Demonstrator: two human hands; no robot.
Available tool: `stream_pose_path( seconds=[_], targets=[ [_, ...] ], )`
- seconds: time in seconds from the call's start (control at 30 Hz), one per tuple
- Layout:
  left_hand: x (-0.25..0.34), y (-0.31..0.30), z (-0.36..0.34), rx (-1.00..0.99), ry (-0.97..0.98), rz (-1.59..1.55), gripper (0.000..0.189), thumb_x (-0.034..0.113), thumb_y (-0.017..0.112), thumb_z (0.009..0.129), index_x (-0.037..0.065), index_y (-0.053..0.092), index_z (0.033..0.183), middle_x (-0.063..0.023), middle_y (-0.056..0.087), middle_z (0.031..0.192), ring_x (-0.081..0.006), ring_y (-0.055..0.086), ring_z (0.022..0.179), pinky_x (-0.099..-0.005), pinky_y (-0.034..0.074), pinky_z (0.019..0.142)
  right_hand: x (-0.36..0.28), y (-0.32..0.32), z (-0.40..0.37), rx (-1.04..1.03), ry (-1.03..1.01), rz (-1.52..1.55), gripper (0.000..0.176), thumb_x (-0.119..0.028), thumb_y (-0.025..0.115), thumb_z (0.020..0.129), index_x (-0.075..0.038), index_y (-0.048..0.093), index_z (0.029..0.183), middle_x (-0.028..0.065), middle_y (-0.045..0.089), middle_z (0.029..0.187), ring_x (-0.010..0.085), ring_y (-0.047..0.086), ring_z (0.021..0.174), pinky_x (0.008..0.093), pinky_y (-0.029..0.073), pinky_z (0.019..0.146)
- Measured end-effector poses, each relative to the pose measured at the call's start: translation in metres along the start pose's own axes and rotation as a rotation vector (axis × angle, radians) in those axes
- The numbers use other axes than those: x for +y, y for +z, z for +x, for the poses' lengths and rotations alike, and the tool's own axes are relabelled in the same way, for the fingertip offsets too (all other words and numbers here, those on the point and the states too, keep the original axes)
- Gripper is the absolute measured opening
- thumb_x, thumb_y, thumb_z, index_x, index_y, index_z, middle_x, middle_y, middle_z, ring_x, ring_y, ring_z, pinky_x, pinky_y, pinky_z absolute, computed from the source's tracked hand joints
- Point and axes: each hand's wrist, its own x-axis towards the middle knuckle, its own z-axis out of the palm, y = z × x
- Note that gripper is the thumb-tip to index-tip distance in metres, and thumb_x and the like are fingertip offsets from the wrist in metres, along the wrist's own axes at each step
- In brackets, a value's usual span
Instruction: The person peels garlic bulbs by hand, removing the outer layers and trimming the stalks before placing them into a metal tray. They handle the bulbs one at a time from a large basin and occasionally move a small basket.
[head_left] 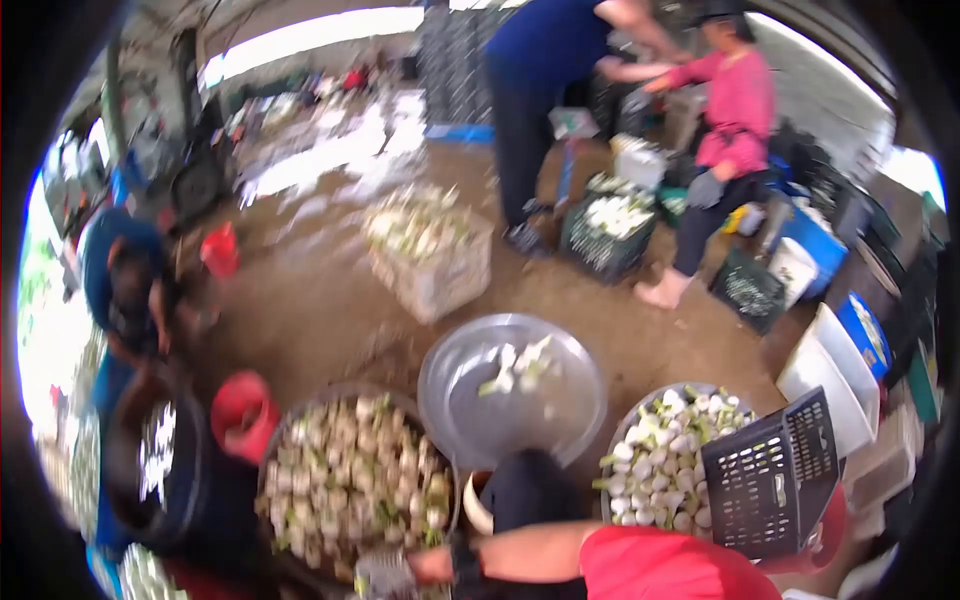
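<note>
On my feed, my right hand (pixel 385 577) wears a greyish glove (pixel 378 572), its fingers too blurred to read; behind the grip come a dark wristband (pixel 465 567), bare forearm (pixel 535 553) and red sleeve (pixel 665 565).

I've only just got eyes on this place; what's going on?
A gloved hand reaches to the near edge of a tub heaped with brownish bulbs; blur hides whether it grips one. Beside that tub, a metal basin holds a few pale pieces, and whiter bulbs fill the container to its right. Beyond, a person in dark blue leans toward one in pink. At far left, another person bends over a dark barrel.
</note>
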Motion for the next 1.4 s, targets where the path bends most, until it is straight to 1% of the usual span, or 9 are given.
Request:
stream_pose_path(
  seconds=[0.03, 0.37, 0.5, 0.63, 0.87, 0.93, 1.1, 1.33, 1.4],
  targets=[
    [0.005, 0.003, 0.002, 0.029, -0.043, 0.073, 0.033, 0.026, 0.059, 0.098, -0.004, 0.065, 0.108, -0.0084, 0.068, 0.093, -0.0174, 0.064, 0.081, -0.0289, 0.054, 0.07, 0.004, 0.007, -0.006, -0.028, -0.048, 0.629, 0.007, -0.012, 0.066, 0.082, -0.007, 0.069, 0.078, -0.0003, 0.06, 0.067, 0.0081, 0.05, 0.064, 0.0289, 0.042, 0.055],
    [0.027, -0.043, -0.016, -0.134, 0.154, -1.037, 0.03, 0.031, 0.052, 0.1, 0.003, 0.059, 0.107, -0.0057, 0.062, 0.087, -0.0113, 0.055, 0.061, -0.0237, 0.044, 0.054, -0.079, -0.046, -0.009, 0.294, 0.04, 0.047, 0.024, -0.007, 0.058, 0.076, -0.001, 0.063, 0.098, 0.006, 0.065, 0.091, 0.0143, 0.061, 0.088, 0.0298, 0.05, 0.082],
    [-0.019, -0.042, 0.003, 0.017, 0.156, 0.917, 0.069, 0.033, 0.069, 0.091, -0.003, 0.039, 0.141, -0.0203, 0.06, 0.124, -0.029, 0.064, 0.108, -0.0358, 0.054, 0.085, -0.083, -0.043, -0.003, 0.311, 0.085, 0.11, 0.023, -0.007, 0.057, 0.076, 0.0, 0.064, 0.097, 0.0059, 0.065, 0.091, 0.0141, 0.06, 0.086, 0.0291, 0.05, 0.082],
    [0.034, 0.002, 0.015, -0.157, 0.157, -0.407, 0.085, 0.035, 0.068, 0.091, 0.006, 0.02, 0.154, -0.0154, 0.041, 0.143, -0.0232, 0.059, 0.114, -0.0335, 0.049, 0.095, -0.064, -0.031, 0.003, 0.245, 0.148, 0.187, 0.03, -0.013, 0.066, 0.076, -0.002, 0.062, 0.103, 0.0045, 0.062, 0.094, 0.0122, 0.058, 0.088, 0.0285, 0.049, 0.082],
    [0.058, -0.099, 0.004, 0.48, 0.467, 0.77, 0.028, 0.019, 0.055, 0.096, 0.003, 0.066, 0.116, -0.0055, 0.064, 0.107, -0.0103, 0.06, 0.083, -0.0242, 0.049, 0.075, -0.024, -0.032, 0.027, 0.473, 0.182, -0.135, 0.03, -0.021, 0.076, 0.083, -0.003, 0.063, 0.103, 0.0065, 0.065, 0.092, 0.0156, 0.061, 0.084, 0.0304, 0.051, 0.077],
    [0.01, -0.24, -0.045, 0.796, 0.434, 0.412, 0.028, 0.011, 0.05, 0.094, 0.001, 0.065, 0.115, -0.0059, 0.066, 0.102, -0.0161, 0.063, 0.092, -0.0288, 0.052, 0.082, -0.045, -0.041, 0.023, 0.544, 0.199, -0.404, 0.028, -0.028, 0.074, 0.082, -0.005, 0.066, 0.097, 0.0122, 0.068, 0.09, 0.0259, 0.066, 0.082, 0.0358, 0.052, 0.076],
    [0.083, -0.321, -0.184, 1.136, -0.755, 1.534, 0.027, 0.025, 0.057, 0.098, 0.002, 0.068, 0.105, -0.0115, 0.069, 0.106, -0.0195, 0.064, 0.095, -0.031, 0.049, 0.086, -0.059, -0.031, 0.027, 0.406, 0.232, -0.512, 0.028, -0.031, 0.07, 0.083, -0.007, 0.066, 0.097, 0.014, 0.066, 0.092, 0.0311, 0.065, 0.087, 0.041, 0.051, 0.079],
    [0.033, -0.209, 0.01, 0.432, 0.19, 0.678, 0.023, 0.006, 0.059, 0.093, 0.003, 0.067, 0.114, -0.0066, 0.065, 0.115, -0.0177, 0.063, 0.102, -0.0299, 0.05, 0.092, -0.032, -0.022, 0.055, 0.08, 0.338, -0.744, 0.027, -0.028, 0.067, 0.082, -0.006, 0.064, 0.098, 0.0166, 0.063, 0.097, 0.0359, 0.062, 0.093, 0.0452, 0.049, 0.081],
    [0.015, -0.157, 0.089, 0.019, 0.344, 1.127, 0.036, 0.007, 0.065, 0.081, 0.009, 0.066, 0.117, -0.0139, 0.064, 0.121, -0.0292, 0.061, 0.11, -0.036, 0.05, 0.094, -0.023, -0.024, 0.058, 0.102, 0.326, -0.809, 0.026, -0.026, 0.065, 0.083, -0.005, 0.063, 0.099, 0.0172, 0.063, 0.099, 0.0371, 0.062, 0.093, 0.0466, 0.05, 0.079]
  ],
)
